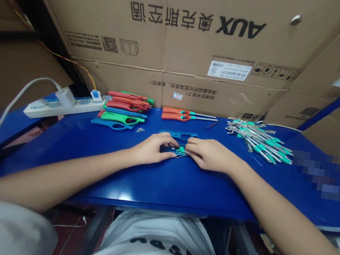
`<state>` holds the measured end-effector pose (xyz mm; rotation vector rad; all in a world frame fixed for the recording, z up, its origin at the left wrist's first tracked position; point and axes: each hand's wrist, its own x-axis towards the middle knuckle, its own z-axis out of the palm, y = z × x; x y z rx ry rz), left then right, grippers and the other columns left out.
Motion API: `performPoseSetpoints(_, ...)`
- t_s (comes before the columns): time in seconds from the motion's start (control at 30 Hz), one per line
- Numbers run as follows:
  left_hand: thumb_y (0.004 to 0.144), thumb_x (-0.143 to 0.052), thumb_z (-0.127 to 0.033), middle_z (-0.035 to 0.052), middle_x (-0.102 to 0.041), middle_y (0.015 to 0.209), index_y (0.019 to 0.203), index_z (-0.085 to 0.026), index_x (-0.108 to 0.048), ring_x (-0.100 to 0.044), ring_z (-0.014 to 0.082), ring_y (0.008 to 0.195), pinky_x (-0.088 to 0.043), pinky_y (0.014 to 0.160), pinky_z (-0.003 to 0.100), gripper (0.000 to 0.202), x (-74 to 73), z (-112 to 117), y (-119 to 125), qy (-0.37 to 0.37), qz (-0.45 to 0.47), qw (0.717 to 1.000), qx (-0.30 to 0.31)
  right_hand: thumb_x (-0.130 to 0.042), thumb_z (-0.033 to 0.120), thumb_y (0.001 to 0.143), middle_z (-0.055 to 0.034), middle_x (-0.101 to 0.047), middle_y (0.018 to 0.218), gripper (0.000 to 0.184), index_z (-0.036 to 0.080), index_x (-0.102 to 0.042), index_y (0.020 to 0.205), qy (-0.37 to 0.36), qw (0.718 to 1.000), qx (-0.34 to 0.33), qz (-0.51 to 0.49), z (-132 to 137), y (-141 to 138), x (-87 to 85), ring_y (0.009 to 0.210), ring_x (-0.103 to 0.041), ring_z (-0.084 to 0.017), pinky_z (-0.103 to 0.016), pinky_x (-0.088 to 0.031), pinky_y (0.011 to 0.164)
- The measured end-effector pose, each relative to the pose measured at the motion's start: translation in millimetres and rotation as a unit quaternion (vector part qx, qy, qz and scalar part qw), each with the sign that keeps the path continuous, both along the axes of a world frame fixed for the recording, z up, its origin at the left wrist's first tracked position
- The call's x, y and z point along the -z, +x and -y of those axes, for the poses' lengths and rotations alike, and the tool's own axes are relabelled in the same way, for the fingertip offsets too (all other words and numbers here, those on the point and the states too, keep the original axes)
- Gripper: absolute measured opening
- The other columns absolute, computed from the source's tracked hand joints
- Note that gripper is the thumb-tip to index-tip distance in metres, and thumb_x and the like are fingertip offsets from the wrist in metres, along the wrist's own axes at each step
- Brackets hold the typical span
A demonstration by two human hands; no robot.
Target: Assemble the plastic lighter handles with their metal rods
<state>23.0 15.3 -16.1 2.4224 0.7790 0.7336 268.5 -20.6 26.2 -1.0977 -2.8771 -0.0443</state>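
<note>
Both hands meet at the middle of the blue table. My left hand and my right hand have their fingers pinched together on a small teal and dark part that lies between them. Just behind the fingers lies a blue lighter shell, flat on the table. What exactly the part is stays partly hidden by the fingers.
A pile of red, green and blue lighter shells sits at the back left. Two red long-nosed lighters lie behind centre. A heap of teal-handled metal rods lies back right. A white power strip sits far left, cardboard boxes behind.
</note>
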Motion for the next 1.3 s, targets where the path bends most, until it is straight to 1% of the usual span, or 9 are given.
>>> performPoseSetpoints(0.13, 0.090, -0.067, -0.034, 0.0062, -0.067, 0.103, 0.117, -0.019, -0.067, -0.064, 0.0196, 0.096, -0.054, 0.090, 0.034, 0.031, -0.4, 1.7, -0.8, 0.032, -0.008, 0.999, 0.009, -0.051, 0.032, 0.098, -0.0064, -0.067, 0.104, 0.021, 0.021, -0.066, 0.105, -0.007, 0.997, 0.023, -0.076, -5.8, 16.3, -3.0, 0.080, -0.061, -0.017, -0.027, -0.039, 0.067)
performPoseSetpoints(0.33, 0.097, -0.058, -0.034, 0.0089, -0.065, 0.117, 0.130, -0.021, -0.061, -0.060, 0.0231, 0.112, -0.049, 0.101, 0.038, 0.036, -2.5, 3.5, -1.5, 0.078, -0.048, 0.995, 0.027, -0.050, 0.023, 0.094, -0.0063, -0.069, 0.103, 0.019, 0.020, -0.066, 0.104, 0.028, 0.991, 0.095, -0.094, -17.2, 33.9, -2.6, 0.082, -0.062, -0.018, -0.029, -0.040, 0.069)
performPoseSetpoints(0.57, 0.100, -0.052, -0.035, 0.0107, -0.064, 0.120, 0.135, -0.020, -0.059, -0.058, 0.0238, 0.114, -0.046, 0.102, 0.040, 0.038, -3.7, 3.7, -2.7, 0.106, -0.075, 0.991, 0.036, -0.052, 0.024, 0.093, -0.0069, -0.068, 0.108, 0.021, 0.020, -0.065, 0.109, -0.017, 0.988, 0.105, -0.116, -23.0, 36.8, 3.1, 0.083, -0.061, -0.017, -0.028, -0.043, 0.073)
performPoseSetpoints(0.83, 0.102, -0.047, -0.029, 0.0110, -0.063, 0.123, 0.136, -0.025, -0.061, -0.057, 0.0246, 0.112, -0.045, 0.101, 0.042, 0.038, -6.9, 4.3, -2.6, 0.130, -0.115, 0.983, 0.063, -0.059, 0.047, 0.090, -0.0017, -0.064, 0.076, 0.031, 0.017, -0.067, 0.088, -0.228, 0.960, 0.074, -0.143, -24.7, 41.1, 1.7, 0.064, -0.052, -0.013, -0.025, -0.039, 0.060)
performPoseSetpoints(0.97, 0.102, -0.043, -0.027, 0.0122, -0.062, 0.126, 0.137, -0.027, -0.062, -0.057, 0.0252, 0.110, -0.046, 0.098, 0.042, 0.039, -9.3, 5.0, -2.5, 0.161, -0.139, 0.975, 0.070, -0.063, 0.057, 0.085, 0.0002, -0.060, 0.069, 0.040, 0.017, -0.065, 0.082, -0.267, 0.945, 0.105, -0.157, -26.8, 40.6, 2.7, 0.063, -0.051, -0.013, -0.024, -0.038, 0.058)
performPoseSetpoints(1.07, 0.103, -0.041, -0.026, 0.0133, -0.061, 0.128, 0.138, -0.027, -0.060, -0.058, 0.0263, 0.110, -0.047, 0.096, 0.042, 0.040, -12.1, 7.0, -2.7, 0.186, -0.166, 0.966, 0.069, -0.064, 0.060, 0.083, -0.0022, -0.065, 0.074, 0.042, 0.018, -0.065, 0.083, -0.225, 0.947, 0.163, -0.163, -32.4, 50.3, -0.8, 0.067, -0.055, -0.015, -0.026, -0.041, 0.061)
performPoseSetpoints(1.17, 0.103, -0.039, -0.024, 0.0134, -0.062, 0.128, 0.140, -0.026, -0.058, -0.058, 0.0267, 0.109, -0.048, 0.095, 0.043, 0.041, -13.4, 8.8, -2.6, 0.199, -0.188, 0.960, 0.065, -0.060, 0.048, 0.089, -0.0089, -0.069, 0.092, 0.031, 0.019, -0.066, 0.091, -0.068, 0.947, 0.290, -0.117, -41.9, 76.1, -3.5, 0.081, -0.062, -0.022, -0.030, -0.044, 0.070)
performPoseSetpoints(1.23, 0.103, -0.038, -0.024, 0.0135, -0.062, 0.129, 0.140, -0.024, -0.058, -0.058, 0.0270, 0.109, -0.049, 0.095, 0.044, 0.042, -12.3, 8.8, -2.6, 0.201, -0.192, 0.958, 0.065, -0.059, 0.034, 0.089, -0.0166, -0.066, 0.110, 0.024, 0.016, -0.067, 0.103, 0.026, 0.912, 0.405, -0.057, -48.3, 99.6, -2.6, 0.093, -0.063, -0.028, -0.035, -0.045, 0.074)
performPoseSetpoints(1.3, 0.103, -0.038, -0.024, 0.0134, -0.063, 0.129, 0.140, -0.023, -0.057, -0.057, 0.0271, 0.111, -0.049, 0.097, 0.045, 0.041, -9.7, 7.7, -2.9, 0.194, -0.175, 0.963, 0.068, -0.058, 0.026, 0.088, -0.0222, -0.060, 0.121, 0.029, 0.014, -0.065, 0.113, 0.060, 0.866, 0.496, -0.015, -52.9, 122.7, 0.1, 0.098, -0.063, -0.032, -0.038, -0.046, 0.075)
